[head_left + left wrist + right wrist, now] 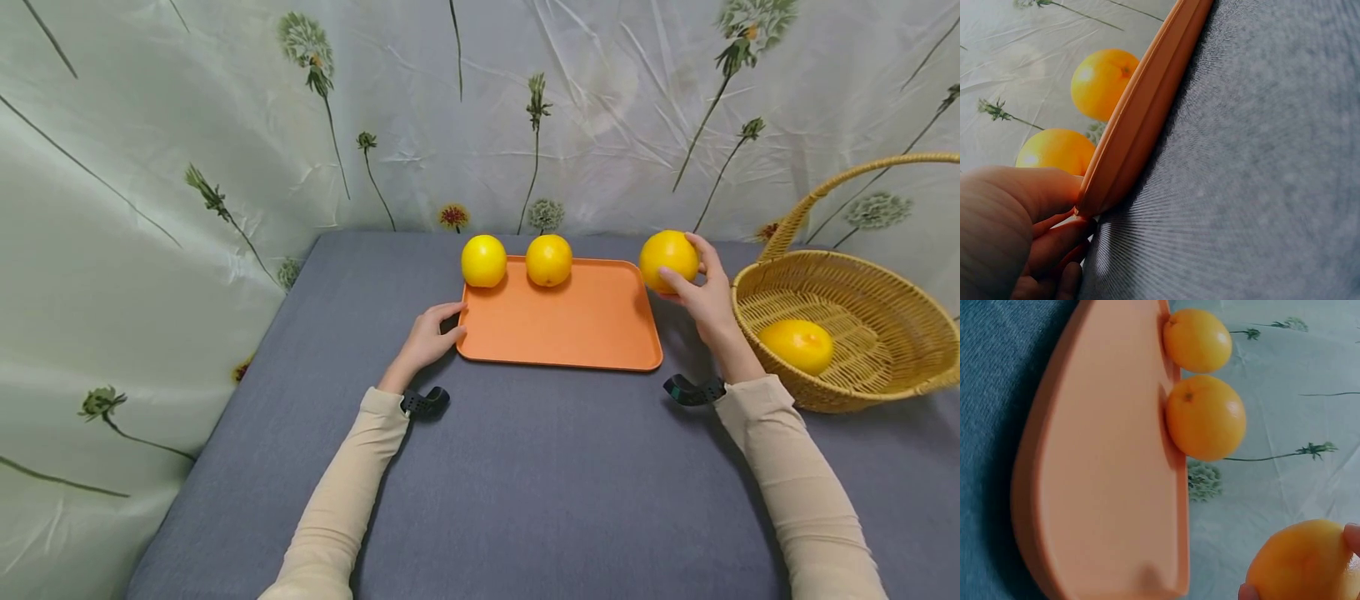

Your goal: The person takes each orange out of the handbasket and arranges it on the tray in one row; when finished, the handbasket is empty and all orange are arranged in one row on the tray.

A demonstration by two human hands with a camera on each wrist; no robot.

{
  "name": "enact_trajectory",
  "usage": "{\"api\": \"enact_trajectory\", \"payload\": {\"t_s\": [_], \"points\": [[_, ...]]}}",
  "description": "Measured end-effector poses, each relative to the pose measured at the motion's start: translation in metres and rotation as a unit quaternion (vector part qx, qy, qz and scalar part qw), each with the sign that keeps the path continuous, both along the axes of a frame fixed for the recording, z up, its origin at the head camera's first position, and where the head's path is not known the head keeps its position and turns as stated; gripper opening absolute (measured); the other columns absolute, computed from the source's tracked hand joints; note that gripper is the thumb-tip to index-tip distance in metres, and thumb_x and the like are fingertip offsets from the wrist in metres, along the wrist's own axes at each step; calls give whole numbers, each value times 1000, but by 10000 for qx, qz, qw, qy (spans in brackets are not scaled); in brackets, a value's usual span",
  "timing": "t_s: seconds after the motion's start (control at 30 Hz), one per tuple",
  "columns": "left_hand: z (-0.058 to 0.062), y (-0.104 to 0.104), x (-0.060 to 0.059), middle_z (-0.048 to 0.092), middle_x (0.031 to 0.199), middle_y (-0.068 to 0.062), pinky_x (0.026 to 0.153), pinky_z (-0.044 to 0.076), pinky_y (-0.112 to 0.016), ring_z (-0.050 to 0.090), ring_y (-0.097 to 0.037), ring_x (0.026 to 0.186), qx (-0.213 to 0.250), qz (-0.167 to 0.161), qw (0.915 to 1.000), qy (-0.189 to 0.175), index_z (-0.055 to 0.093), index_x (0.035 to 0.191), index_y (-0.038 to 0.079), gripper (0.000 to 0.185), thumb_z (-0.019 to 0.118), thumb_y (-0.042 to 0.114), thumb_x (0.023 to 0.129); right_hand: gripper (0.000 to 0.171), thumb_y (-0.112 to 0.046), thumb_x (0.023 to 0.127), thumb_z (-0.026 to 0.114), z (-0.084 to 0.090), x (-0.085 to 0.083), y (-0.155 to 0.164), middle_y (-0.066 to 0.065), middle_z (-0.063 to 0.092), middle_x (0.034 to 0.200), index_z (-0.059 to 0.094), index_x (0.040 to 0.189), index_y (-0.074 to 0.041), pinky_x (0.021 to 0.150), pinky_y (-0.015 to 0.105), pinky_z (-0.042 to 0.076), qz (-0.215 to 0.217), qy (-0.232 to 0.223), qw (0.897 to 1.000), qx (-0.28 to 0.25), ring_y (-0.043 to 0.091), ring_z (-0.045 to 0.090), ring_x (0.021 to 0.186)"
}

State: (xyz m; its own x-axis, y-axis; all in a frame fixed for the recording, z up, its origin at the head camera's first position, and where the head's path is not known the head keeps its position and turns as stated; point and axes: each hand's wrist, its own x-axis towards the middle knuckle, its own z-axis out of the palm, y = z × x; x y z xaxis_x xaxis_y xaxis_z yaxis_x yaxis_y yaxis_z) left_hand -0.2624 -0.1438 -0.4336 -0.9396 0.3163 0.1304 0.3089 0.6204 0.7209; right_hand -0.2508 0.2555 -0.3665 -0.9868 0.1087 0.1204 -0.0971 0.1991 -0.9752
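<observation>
Head view first: the right hand (705, 296) has thumb and fingers curled round a held orange (666, 261) by the far right corner of the tray (558, 325), can't tell if it's touching the rim. One orange (483, 261) sits at the far left corner, another orange (549, 261) just right of it along the far edge. One more fruit (797, 347) lies in the wicker basket (840, 398), on the same grey tabletop (562, 467). I'd call this the setting-down step of moving fruit onto the tray.

Left wrist view: the left hand (427, 336) pinches the tray's left edge between thumb and fingers, probably to steady it. The two placed ones show past the rim.

Right wrist view: the held one is bottom right, a fingertip on either side, well apart from the other two. Imo the next move calls for lowering it onto the tray's far right part and easing off gently, since round stuff rolls
</observation>
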Motion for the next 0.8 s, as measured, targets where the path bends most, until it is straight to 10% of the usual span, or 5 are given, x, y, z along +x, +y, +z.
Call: {"api": "enact_trajectory", "payload": {"t_s": [0.43,0.8], "points": [[-1,1,-1,51,138,-18,114,32,-47,42,-33,134,-13,24,10000,-45,51,134,1,47,58,13,89,70,-34,91,57,-9,-21,-21,22,22,142,19,150,-29,76,20,56,139,-632,9952,734,32,43,120],[0,-1,-1,52,137,-18,113,33,-47,43,-33,133,-10,-18,10000,38,52,133,1,47,59,13,88,73,-25,91,58,-14,-35,-36,20,15,154,16,151,-23,81,31,58,217,-1088,9903,836,42,34,134]]}}
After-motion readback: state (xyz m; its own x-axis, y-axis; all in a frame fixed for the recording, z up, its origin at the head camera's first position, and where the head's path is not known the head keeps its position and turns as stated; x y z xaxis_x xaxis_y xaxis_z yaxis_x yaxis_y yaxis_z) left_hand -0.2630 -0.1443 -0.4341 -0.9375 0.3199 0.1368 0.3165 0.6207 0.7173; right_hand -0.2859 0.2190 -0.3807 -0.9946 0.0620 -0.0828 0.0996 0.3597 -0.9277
